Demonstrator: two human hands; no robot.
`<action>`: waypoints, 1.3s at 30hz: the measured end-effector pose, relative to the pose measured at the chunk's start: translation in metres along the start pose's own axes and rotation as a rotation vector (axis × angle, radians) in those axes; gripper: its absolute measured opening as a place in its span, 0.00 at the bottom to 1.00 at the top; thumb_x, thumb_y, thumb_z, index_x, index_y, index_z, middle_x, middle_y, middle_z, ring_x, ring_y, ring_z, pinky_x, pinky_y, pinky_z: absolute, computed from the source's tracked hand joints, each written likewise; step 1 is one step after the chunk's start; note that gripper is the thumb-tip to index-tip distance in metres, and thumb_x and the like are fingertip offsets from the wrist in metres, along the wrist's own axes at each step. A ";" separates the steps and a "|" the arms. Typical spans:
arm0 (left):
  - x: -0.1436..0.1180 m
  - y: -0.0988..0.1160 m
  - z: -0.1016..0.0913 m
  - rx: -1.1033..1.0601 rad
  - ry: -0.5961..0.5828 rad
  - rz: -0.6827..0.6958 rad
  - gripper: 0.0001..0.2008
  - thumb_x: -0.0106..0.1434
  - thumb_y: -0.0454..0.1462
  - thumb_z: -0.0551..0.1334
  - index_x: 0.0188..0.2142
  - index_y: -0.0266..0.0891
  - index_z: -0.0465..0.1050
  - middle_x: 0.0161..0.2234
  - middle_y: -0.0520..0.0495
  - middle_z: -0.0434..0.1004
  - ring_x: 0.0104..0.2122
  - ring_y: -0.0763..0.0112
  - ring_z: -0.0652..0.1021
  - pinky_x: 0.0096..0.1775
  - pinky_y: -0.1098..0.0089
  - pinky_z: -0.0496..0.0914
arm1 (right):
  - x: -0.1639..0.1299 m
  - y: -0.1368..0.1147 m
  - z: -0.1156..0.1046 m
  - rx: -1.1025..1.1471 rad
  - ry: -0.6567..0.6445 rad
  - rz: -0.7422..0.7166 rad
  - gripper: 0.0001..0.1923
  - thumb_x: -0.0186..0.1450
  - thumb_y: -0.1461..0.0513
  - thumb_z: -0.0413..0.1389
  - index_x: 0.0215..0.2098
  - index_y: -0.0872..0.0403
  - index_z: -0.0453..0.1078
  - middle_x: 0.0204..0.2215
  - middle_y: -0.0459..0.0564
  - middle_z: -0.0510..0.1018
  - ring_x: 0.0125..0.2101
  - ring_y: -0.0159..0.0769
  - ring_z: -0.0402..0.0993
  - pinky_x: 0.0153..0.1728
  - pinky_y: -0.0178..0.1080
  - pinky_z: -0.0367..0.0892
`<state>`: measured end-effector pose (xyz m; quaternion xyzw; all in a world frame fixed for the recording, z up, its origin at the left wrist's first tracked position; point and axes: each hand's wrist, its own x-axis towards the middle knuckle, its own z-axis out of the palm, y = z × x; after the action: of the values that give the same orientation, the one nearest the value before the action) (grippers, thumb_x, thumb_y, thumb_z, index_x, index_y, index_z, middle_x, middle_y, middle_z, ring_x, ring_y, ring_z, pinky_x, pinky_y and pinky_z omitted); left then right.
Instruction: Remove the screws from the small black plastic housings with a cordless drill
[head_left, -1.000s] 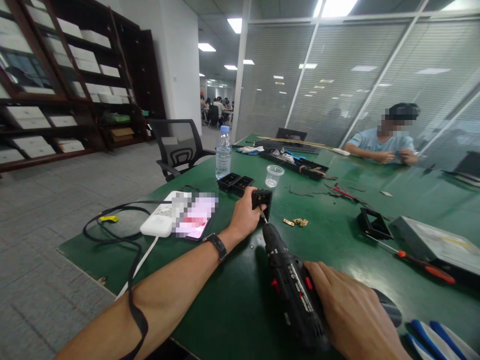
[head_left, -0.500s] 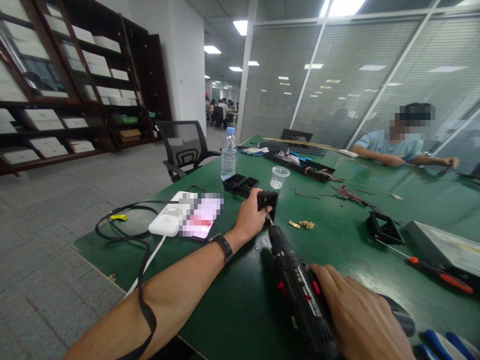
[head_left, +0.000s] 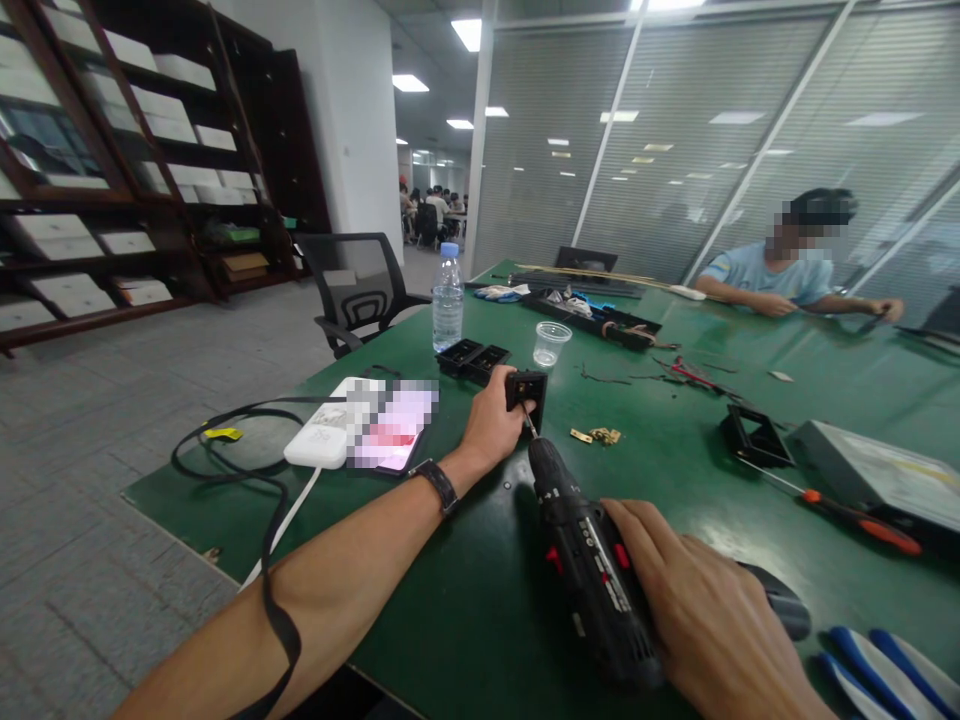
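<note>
My left hand grips a small black plastic box-shaped part, its hollow side turned toward me. In my right hand is a black cordless drill with red buttons, tilted away from me. Its bit reaches into the part; whether it touches a screw is too small to tell. More black plastic housings lie just beyond my left hand. Small brass-coloured plates are piled to the right of the held part. A clear plastic cup stands behind it.
A water bottle, phone and white power bank with cables are on the left. At right lie a black frame, an orange-handled screwdriver and blue-white handles. Another person sits across the green table.
The whole view has shifted slightly, so things appear a little further left and up. Both hands keep their hold, and the drill bit stays at the black part.
</note>
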<state>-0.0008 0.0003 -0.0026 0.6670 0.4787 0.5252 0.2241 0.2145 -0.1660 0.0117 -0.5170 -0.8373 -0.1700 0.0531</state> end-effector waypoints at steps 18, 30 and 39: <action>0.000 -0.003 0.001 0.015 0.003 0.015 0.18 0.59 0.35 0.64 0.49 0.44 0.64 0.40 0.50 0.77 0.39 0.66 0.78 0.42 0.68 0.69 | 0.004 -0.002 -0.004 -0.016 0.001 -0.047 0.43 0.57 0.69 0.50 0.70 0.52 0.45 0.49 0.52 0.79 0.35 0.44 0.80 0.32 0.45 0.75; -0.002 0.000 0.000 0.018 -0.014 -0.008 0.20 0.59 0.34 0.63 0.50 0.45 0.64 0.41 0.50 0.78 0.41 0.66 0.78 0.45 0.67 0.69 | -0.002 0.000 -0.003 -0.046 -0.027 -0.032 0.44 0.61 0.67 0.50 0.72 0.46 0.41 0.49 0.51 0.80 0.37 0.44 0.81 0.30 0.43 0.76; -0.002 -0.003 0.001 0.000 -0.006 0.000 0.20 0.60 0.34 0.64 0.51 0.45 0.64 0.41 0.48 0.78 0.41 0.64 0.78 0.45 0.66 0.70 | -0.002 0.002 -0.003 0.016 -0.013 -0.049 0.41 0.62 0.65 0.51 0.71 0.46 0.45 0.49 0.51 0.80 0.37 0.46 0.82 0.30 0.44 0.77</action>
<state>-0.0010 0.0003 -0.0059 0.6685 0.4779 0.5233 0.2255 0.2171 -0.1680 0.0149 -0.4968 -0.8514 -0.1614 0.0476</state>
